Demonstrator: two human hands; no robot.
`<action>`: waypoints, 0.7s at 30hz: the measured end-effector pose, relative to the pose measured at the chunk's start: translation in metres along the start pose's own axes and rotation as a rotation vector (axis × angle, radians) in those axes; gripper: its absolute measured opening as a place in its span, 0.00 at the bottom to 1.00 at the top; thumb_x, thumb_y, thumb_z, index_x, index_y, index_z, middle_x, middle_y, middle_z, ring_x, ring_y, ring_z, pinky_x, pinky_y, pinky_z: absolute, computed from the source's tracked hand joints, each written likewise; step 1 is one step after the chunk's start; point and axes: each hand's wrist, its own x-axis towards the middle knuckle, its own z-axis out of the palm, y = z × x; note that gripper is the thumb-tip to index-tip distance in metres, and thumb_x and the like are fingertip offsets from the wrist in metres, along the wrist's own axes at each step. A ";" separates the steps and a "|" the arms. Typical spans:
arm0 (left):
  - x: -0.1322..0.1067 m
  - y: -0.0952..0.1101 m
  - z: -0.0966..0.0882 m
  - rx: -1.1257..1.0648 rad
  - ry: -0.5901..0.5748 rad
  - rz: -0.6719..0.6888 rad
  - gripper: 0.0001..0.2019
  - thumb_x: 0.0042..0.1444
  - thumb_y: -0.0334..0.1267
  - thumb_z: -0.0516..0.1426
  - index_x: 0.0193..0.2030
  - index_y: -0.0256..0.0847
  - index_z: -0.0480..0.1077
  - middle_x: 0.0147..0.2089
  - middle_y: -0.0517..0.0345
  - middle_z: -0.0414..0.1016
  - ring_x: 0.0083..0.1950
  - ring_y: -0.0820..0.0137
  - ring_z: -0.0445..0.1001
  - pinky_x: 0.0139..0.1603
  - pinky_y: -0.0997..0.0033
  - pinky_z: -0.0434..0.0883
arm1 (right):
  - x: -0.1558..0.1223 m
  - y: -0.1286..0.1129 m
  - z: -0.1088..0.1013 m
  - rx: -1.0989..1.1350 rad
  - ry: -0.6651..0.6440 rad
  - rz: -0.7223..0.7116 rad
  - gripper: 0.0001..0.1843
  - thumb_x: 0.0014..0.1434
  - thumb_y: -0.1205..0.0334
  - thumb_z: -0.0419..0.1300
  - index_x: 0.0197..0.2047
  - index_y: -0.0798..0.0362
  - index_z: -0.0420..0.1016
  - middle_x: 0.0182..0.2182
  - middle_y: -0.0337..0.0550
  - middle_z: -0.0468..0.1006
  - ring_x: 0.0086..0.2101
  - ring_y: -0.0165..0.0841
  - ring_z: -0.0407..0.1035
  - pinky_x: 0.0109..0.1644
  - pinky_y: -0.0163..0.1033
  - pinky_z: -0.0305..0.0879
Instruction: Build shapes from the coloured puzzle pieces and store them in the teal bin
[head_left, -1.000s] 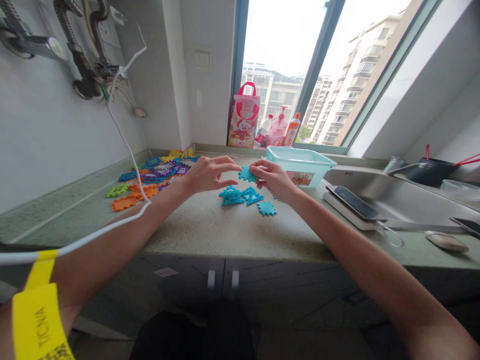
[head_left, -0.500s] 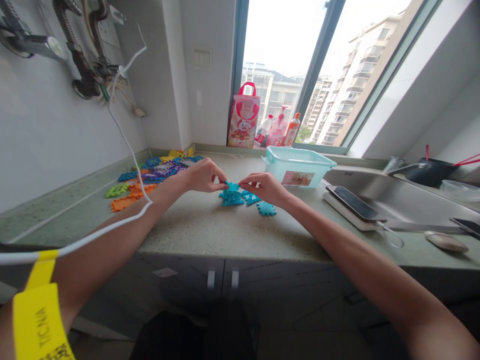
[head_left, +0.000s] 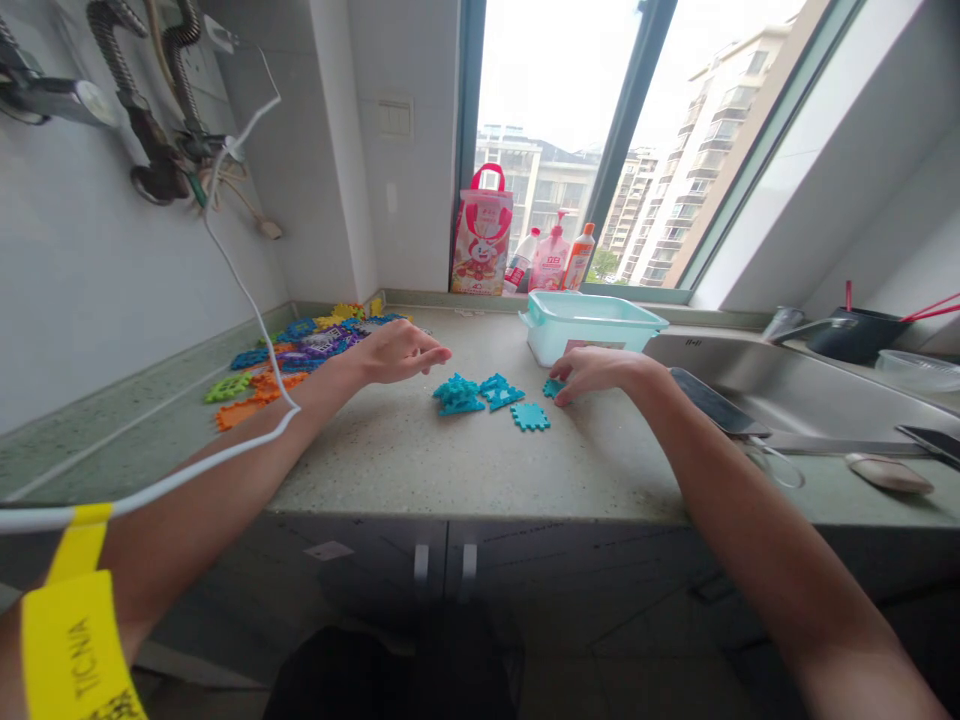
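My right hand [head_left: 589,372] is closed on a turquoise puzzle piece [head_left: 552,388], low over the counter in front of the clear turquoise tub [head_left: 600,318]. My left hand [head_left: 401,352] hovers with nothing in it, index finger stretched out and the other fingers loosely bent. Just below and right of it lies a small pile of turquoise puzzle pieces [head_left: 457,394]. Beside the pile are further turquoise pieces [head_left: 499,391] that lean on each other, and a single flat square piece [head_left: 531,417] with toothed edges.
A heap of colourful interlocking pieces [head_left: 322,345] lies by the left wall. A white cable [head_left: 247,270] hangs across my left forearm. At right are a phone [head_left: 709,400], a steel sink [head_left: 795,420] and a computer mouse [head_left: 890,474]. Bottles [head_left: 550,262] stand at the window.
My right hand has left the pile and moved right with a turquoise piece. My left hand has let go of the pieces and drawn back slightly left.
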 end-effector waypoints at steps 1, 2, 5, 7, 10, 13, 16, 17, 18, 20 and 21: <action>0.000 0.000 0.001 0.001 0.005 -0.004 0.28 0.72 0.58 0.52 0.36 0.41 0.85 0.27 0.56 0.82 0.25 0.73 0.74 0.30 0.73 0.63 | 0.001 0.001 0.001 -0.007 0.006 -0.003 0.24 0.46 0.53 0.79 0.48 0.47 0.89 0.45 0.50 0.87 0.44 0.50 0.80 0.46 0.46 0.75; 0.000 -0.001 0.002 0.001 0.014 -0.008 0.28 0.72 0.58 0.51 0.37 0.41 0.85 0.28 0.56 0.82 0.26 0.72 0.75 0.31 0.73 0.64 | 0.002 0.000 0.002 -0.014 0.019 -0.010 0.23 0.47 0.53 0.79 0.47 0.47 0.89 0.44 0.49 0.87 0.45 0.50 0.80 0.46 0.46 0.75; 0.001 0.000 0.003 0.032 0.075 -0.007 0.29 0.73 0.58 0.50 0.36 0.42 0.85 0.28 0.58 0.82 0.27 0.72 0.76 0.32 0.74 0.64 | 0.003 -0.007 0.003 -0.042 0.077 -0.012 0.20 0.50 0.55 0.75 0.48 0.45 0.89 0.43 0.45 0.87 0.44 0.48 0.80 0.47 0.45 0.74; 0.001 0.002 0.003 0.100 0.136 0.021 0.30 0.73 0.59 0.50 0.34 0.42 0.84 0.26 0.58 0.80 0.26 0.72 0.75 0.32 0.73 0.63 | 0.003 -0.016 0.002 -0.016 0.153 -0.026 0.20 0.53 0.54 0.73 0.50 0.44 0.87 0.43 0.43 0.86 0.43 0.45 0.80 0.48 0.45 0.73; 0.003 0.009 0.003 0.191 0.223 0.096 0.29 0.73 0.60 0.50 0.38 0.42 0.84 0.26 0.59 0.79 0.25 0.71 0.73 0.31 0.71 0.61 | 0.002 -0.037 0.003 0.227 0.321 -0.214 0.24 0.55 0.52 0.71 0.55 0.46 0.83 0.46 0.44 0.85 0.45 0.42 0.78 0.50 0.44 0.72; 0.004 0.014 0.002 0.215 0.267 0.162 0.28 0.74 0.58 0.49 0.45 0.42 0.84 0.29 0.58 0.82 0.28 0.69 0.76 0.33 0.70 0.63 | 0.004 -0.070 0.012 0.588 0.373 -0.467 0.25 0.58 0.49 0.69 0.56 0.50 0.81 0.48 0.48 0.84 0.47 0.40 0.78 0.49 0.42 0.74; 0.004 0.015 0.002 0.219 0.273 0.169 0.29 0.75 0.57 0.47 0.43 0.41 0.84 0.31 0.56 0.83 0.32 0.67 0.79 0.34 0.70 0.64 | 0.010 -0.100 0.026 0.727 0.335 -0.573 0.24 0.61 0.47 0.68 0.56 0.52 0.81 0.50 0.49 0.84 0.47 0.39 0.78 0.47 0.41 0.74; 0.003 0.015 0.002 0.220 0.268 0.155 0.29 0.75 0.57 0.47 0.41 0.41 0.84 0.31 0.55 0.83 0.33 0.67 0.80 0.34 0.70 0.64 | 0.012 -0.107 0.031 0.717 0.315 -0.587 0.24 0.62 0.47 0.67 0.55 0.53 0.82 0.49 0.49 0.85 0.46 0.39 0.79 0.48 0.41 0.74; 0.003 0.015 0.002 0.219 0.261 0.134 0.30 0.75 0.57 0.47 0.40 0.41 0.84 0.31 0.55 0.83 0.33 0.66 0.80 0.35 0.70 0.64 | 0.014 -0.112 0.035 0.693 0.294 -0.593 0.23 0.64 0.45 0.65 0.54 0.53 0.83 0.47 0.48 0.86 0.45 0.39 0.79 0.48 0.41 0.74; 0.002 0.014 0.001 0.211 0.243 0.084 0.31 0.75 0.58 0.46 0.37 0.42 0.84 0.30 0.55 0.83 0.32 0.66 0.79 0.34 0.69 0.64 | 0.018 -0.117 0.042 0.633 0.268 -0.596 0.23 0.69 0.43 0.60 0.50 0.54 0.85 0.44 0.47 0.86 0.43 0.39 0.79 0.49 0.42 0.73; 0.002 0.013 0.001 0.203 0.235 0.061 0.32 0.75 0.58 0.46 0.36 0.42 0.84 0.30 0.56 0.83 0.31 0.67 0.79 0.34 0.70 0.64 | 0.020 -0.118 0.045 0.605 0.274 -0.597 0.25 0.70 0.42 0.58 0.48 0.54 0.86 0.43 0.47 0.86 0.43 0.39 0.79 0.50 0.43 0.73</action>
